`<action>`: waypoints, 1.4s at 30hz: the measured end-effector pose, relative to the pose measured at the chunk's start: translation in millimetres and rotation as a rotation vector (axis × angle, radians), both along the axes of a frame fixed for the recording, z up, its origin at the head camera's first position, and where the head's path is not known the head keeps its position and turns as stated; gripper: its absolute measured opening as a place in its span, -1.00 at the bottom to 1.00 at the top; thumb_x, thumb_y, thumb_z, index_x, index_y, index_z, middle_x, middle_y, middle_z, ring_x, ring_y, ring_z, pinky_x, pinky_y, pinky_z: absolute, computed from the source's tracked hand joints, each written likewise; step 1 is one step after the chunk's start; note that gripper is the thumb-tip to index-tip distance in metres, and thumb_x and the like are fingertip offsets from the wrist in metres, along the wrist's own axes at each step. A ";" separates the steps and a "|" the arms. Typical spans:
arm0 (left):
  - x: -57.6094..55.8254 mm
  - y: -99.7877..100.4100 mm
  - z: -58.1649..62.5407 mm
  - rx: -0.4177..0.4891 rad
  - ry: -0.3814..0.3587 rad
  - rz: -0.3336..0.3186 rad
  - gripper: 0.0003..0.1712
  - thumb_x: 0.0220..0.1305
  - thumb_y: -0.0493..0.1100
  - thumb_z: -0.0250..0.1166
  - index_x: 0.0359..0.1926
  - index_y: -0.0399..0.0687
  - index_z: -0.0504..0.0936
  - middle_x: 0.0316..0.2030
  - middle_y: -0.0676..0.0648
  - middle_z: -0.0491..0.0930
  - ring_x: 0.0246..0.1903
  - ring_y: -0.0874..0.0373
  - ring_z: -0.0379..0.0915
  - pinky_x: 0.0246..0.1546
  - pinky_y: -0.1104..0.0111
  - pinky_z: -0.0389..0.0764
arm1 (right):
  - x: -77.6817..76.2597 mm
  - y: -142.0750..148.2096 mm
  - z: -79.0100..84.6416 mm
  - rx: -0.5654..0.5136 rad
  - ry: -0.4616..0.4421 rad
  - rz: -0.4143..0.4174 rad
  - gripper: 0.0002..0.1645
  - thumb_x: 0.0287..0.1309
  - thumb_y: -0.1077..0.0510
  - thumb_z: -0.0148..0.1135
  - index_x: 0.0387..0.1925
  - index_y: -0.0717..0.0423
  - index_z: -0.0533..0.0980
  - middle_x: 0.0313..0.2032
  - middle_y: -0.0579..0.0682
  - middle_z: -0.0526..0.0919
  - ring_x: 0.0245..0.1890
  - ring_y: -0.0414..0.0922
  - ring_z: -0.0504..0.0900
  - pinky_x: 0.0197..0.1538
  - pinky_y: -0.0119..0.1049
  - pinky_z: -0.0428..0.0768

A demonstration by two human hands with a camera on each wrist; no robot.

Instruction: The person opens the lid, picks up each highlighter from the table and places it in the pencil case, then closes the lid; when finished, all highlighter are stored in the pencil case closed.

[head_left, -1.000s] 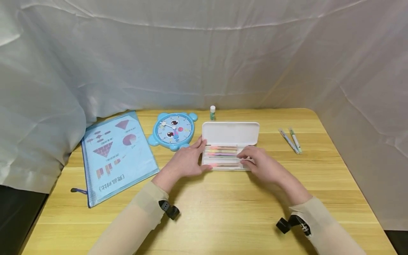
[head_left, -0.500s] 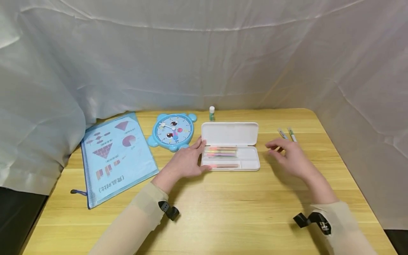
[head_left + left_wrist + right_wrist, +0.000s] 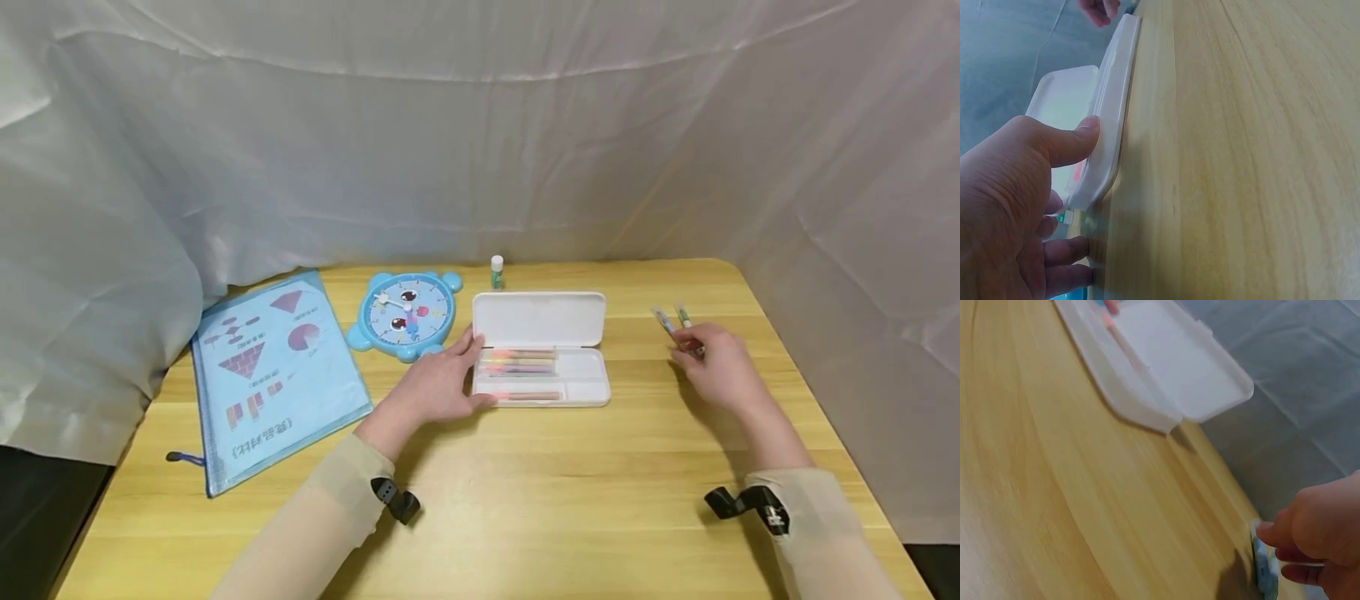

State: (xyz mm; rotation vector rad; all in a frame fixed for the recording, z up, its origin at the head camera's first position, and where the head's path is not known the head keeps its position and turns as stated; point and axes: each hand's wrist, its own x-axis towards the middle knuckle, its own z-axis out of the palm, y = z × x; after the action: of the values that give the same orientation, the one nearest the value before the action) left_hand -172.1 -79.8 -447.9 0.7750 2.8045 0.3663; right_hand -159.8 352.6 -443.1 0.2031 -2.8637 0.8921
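A white pencil case (image 3: pixel 588 392) lies with its lid (image 3: pixel 538 320) raised, holding several pale-coloured pens (image 3: pixel 519 368) in its left part. My left hand (image 3: pixel 438 385) grips the case's left end, thumb on the front edge and index finger near the hinge. In the left wrist view, that thumb (image 3: pixel 1072 142) presses the case wall. Far to the right, my right hand (image 3: pixel 716 362) is bent over two pens on the table, a blue one (image 3: pixel 663 319) and a green one (image 3: pixel 683 315). Its fingers partly hide them, with a gap between thumb and index finger.
A blue toy clock (image 3: pixel 408 317) lies left of the case, and beyond it a blue zip folder (image 3: pixel 277 375). Behind the lid stands a small glue stick (image 3: pixel 497 272) with a white cap. Grey cloth (image 3: pixel 480 142) hangs along the table's back and sides.
My right hand has left the pencil case's right compartment and moved right to the two pens on the table. My left hand has stayed on the case.
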 end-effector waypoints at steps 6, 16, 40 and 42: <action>0.5 -0.8 -2.0 0.006 -0.005 0.007 0.21 0.33 0.46 0.30 0.69 -0.11 0.04 0.68 -0.17 -0.15 0.25 -0.23 0.55 0.16 -0.01 0.59 | -7.7 6.1 -7.5 0.074 -0.091 -0.049 -0.59 0.38 0.27 0.36 0.10 0.54 0.56 -0.10 0.43 0.63 -0.10 0.33 0.64 -0.04 0.30 0.57; 1.1 -0.4 -3.0 0.021 -0.014 0.012 0.21 0.32 0.46 0.30 0.70 -0.09 0.03 0.68 -0.13 -0.17 0.32 -0.19 0.49 0.20 0.02 0.57 | -13.3 5.4 -10.6 0.112 -0.148 -0.075 -0.64 0.34 0.34 0.32 0.04 0.58 0.56 -0.18 0.41 0.69 -0.15 0.31 0.67 -0.08 0.26 0.60; 0.3 0.2 -2.4 0.010 -0.005 0.007 0.22 0.32 0.45 0.31 0.70 -0.11 0.03 0.68 -0.15 -0.14 0.35 -0.19 0.45 0.18 0.03 0.58 | -5.8 -17.3 22.3 -0.083 0.097 -0.128 -0.72 0.34 0.33 0.30 0.01 0.43 0.66 -0.24 0.30 0.68 -0.43 -0.06 0.57 -0.42 -0.50 0.45; 0.4 0.1 -2.3 0.014 -0.008 0.007 0.22 0.32 0.45 0.31 0.69 -0.12 0.04 0.68 -0.16 -0.14 0.35 -0.19 0.46 0.18 0.03 0.58 | -4.6 -21.0 26.8 -0.089 0.122 -0.134 -0.73 0.36 0.30 0.31 0.02 0.39 0.67 -0.22 0.29 0.68 -0.38 -0.03 0.57 -0.38 -0.52 0.44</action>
State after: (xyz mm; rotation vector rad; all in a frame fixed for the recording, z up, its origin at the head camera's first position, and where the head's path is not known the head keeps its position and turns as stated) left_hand -171.7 -79.8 -450.2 0.7647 2.8012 0.3898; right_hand -164.4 331.6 -416.3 0.0538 -2.6833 0.9440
